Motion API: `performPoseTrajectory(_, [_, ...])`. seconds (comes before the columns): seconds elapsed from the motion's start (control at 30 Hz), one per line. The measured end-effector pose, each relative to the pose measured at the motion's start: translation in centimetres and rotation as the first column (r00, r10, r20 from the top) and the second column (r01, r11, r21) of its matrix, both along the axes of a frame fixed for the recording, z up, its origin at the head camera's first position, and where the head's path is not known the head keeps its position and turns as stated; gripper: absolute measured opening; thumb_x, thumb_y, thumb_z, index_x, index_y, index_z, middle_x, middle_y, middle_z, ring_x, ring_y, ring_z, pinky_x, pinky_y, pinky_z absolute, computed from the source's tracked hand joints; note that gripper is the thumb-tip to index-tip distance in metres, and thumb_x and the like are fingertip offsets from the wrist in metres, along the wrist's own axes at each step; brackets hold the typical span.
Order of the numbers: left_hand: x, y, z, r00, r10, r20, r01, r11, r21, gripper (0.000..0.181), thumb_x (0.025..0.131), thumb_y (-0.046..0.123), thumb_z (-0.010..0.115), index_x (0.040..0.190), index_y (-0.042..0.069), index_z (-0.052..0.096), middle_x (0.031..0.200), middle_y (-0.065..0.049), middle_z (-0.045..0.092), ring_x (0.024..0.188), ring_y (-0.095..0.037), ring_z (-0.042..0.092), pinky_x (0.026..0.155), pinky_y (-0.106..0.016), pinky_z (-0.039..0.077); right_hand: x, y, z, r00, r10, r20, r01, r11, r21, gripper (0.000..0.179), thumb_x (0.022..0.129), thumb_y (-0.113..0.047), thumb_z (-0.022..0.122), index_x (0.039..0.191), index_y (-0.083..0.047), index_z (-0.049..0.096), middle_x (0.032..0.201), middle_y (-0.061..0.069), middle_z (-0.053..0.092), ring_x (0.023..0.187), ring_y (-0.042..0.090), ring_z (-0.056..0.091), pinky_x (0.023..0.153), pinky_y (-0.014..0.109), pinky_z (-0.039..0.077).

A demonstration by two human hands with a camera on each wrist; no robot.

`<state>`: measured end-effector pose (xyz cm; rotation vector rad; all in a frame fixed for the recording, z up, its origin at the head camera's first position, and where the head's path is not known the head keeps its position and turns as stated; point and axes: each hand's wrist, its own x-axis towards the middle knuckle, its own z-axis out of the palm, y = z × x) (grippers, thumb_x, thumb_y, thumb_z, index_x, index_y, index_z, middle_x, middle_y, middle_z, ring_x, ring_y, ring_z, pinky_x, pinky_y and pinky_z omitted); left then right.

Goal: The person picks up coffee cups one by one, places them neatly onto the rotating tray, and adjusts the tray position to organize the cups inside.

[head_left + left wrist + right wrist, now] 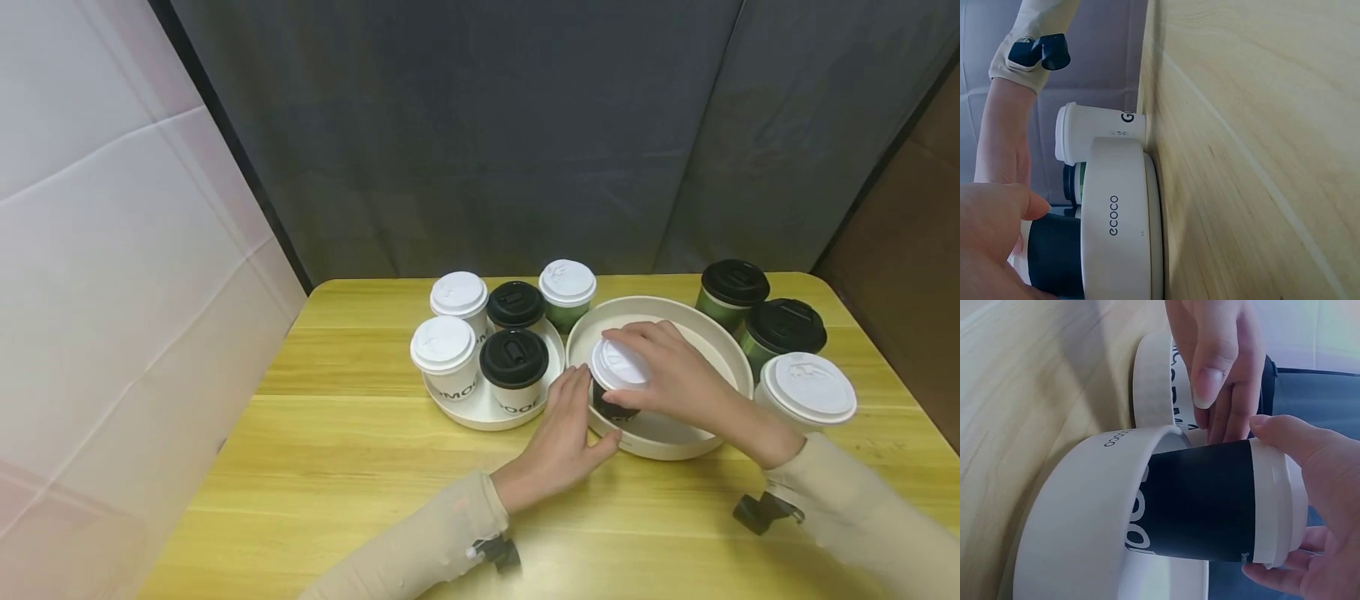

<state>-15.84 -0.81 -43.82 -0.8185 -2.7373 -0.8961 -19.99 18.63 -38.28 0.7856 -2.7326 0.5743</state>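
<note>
My right hand [678,379] grips a black paper cup [1200,500] by its white lid [618,364], thumb on one side and fingers on the other. The cup's lower end is inside the round cream tray [667,450], near its left wall; the base is hidden by that wall in the right wrist view. My left hand [558,446] is beside the cup at the tray's left rim, its fingers extended and close together. Whether its fingertips touch the cup or rim I cannot tell. The tray's side, marked "ecoco" [1114,215], shows in the left wrist view.
Left of the tray, a smaller white round tray [487,423] bears white cups [453,383] with white or black lids. A green cup [566,315] with a white lid stands behind. At right stand two black-lidded green cups [757,350] and a white-lidded white cup [810,390].
</note>
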Motion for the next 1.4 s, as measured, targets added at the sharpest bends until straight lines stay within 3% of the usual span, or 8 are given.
performPoseTrajectory(0.83, [-0.09, -0.01, -0.37, 1.000, 0.012, -0.003, -0.012, 0.999, -0.038, 0.085, 0.090, 0.034, 0.064, 0.151, -0.009, 0.024, 0.156, -0.028, 0.034, 0.148, -0.039, 0.028, 0.125, -0.044, 0.026, 0.01, -0.36, 0.64, 0.996, -0.017, 0.083, 0.011, 0.998, 0.064, 0.085, 0.072, -0.043, 0.085, 0.140, -0.006, 0.052, 0.132, 0.020, 0.058, 0.116, 0.035, 0.051, 0.098, 0.051, 0.049])
performPoseTrajectory(1.4, [0.44, -0.31, -0.13, 1.000, -0.007, -0.010, 0.006, 0.999, -0.047, 0.085, 0.091, 0.036, 0.063, 0.150, -0.011, 0.024, 0.156, -0.029, 0.031, 0.149, -0.040, 0.026, 0.125, -0.045, 0.026, 0.10, -0.38, 0.34, 0.998, -0.004, 0.059, -0.003, 0.994, 0.114, 0.086, 0.075, -0.046, 0.082, 0.142, -0.005, 0.048, 0.135, 0.020, 0.055, 0.120, 0.036, 0.049, 0.097, 0.053, 0.052])
